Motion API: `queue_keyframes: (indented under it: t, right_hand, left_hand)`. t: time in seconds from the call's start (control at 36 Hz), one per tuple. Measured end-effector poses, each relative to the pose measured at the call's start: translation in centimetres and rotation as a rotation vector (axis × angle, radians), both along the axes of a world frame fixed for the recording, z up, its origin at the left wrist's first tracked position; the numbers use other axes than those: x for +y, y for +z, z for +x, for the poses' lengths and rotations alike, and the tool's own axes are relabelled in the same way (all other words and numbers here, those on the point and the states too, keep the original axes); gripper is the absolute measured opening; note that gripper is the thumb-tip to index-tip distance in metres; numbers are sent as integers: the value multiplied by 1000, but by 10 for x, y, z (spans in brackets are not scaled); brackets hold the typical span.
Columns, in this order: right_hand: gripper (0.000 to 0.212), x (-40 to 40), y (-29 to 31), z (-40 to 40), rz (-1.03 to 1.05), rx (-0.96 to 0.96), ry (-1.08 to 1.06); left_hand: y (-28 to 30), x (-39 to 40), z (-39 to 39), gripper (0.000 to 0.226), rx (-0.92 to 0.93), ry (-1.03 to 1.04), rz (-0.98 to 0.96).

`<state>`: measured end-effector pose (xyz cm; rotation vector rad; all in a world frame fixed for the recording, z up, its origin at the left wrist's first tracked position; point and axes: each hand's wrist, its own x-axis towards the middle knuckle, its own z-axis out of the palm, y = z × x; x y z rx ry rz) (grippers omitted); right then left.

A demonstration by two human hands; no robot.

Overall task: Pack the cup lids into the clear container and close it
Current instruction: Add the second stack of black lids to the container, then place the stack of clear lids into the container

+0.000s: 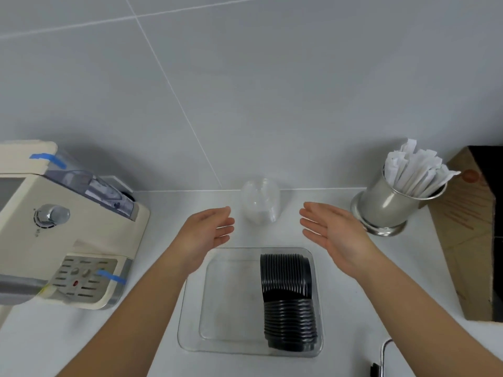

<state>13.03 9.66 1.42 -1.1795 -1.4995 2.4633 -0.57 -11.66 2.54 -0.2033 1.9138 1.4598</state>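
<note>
The clear container (196, 308) sits open on the white counter (353, 308) at six o'clock from the frame's centre; a row of black cup lids (288, 300) already lies nested on edge along its right side, running from twelve towards six o'clock inside the tray; the left half of the tray is bare. Just beyond its far rim, at twelve o'clock, stands a stack of clear dome lids (260, 204), upright against the wall line and not yet packed. The left hand (209, 232) is spread, fingers apart and holding nothing, at nine o'clock of that stack; the right hand (332, 229) is likewise spread and empty at three o'clock of it; neither touches the stack, though both palms face it. No cover for the container can be made out. So, by my reading, the black lids are in; the clear stack seems the next thing to be gathered between the palms and laid in the free half; closing is still to come. A coffee machine (68, 235) stands at nine o'clock; a steel cup of wrapped straws (394, 200) at three.
</note>
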Motion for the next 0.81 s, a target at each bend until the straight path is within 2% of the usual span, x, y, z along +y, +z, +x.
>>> queue_keyframes:
  t: [0.06,0.17,0.28,0.33,0.39,0.5,0.58,0.72,0.81]
  right_hand:
    - [21,3,-4,-14,13,-16,28]
    - [5,6,-13,-41,35,-56,83]
    - [19,8,-25,-66,48,-99,123]
    - [12,7,-28,-74,76,-121,161]
    - [6,7,-32,-82,104,-142,178]
    - [12,7,-40,-96,134,-182,207]
    - [39,7,-50,-104,151,-212,229]
    - [14,5,-60,-108,188,-239,249]
    - [11,5,-62,-109,183,-236,237]
  left_hand:
    - [-6,8,-10,37,-24,-2,-6]
    - [-19,23,-27,33,-38,-10,-43]
    - [-32,39,-42,29,-22,-44,-108]
    - [-37,45,-46,18,-3,-75,-144]
    - [-41,52,-48,18,10,-109,-176]
    - [-48,62,-52,19,6,-139,-172]
    - [-54,65,-52,15,-24,-137,-148]
    - [-63,67,-47,13,-53,-94,-116]
    - [-67,67,-47,16,-66,-73,-107]
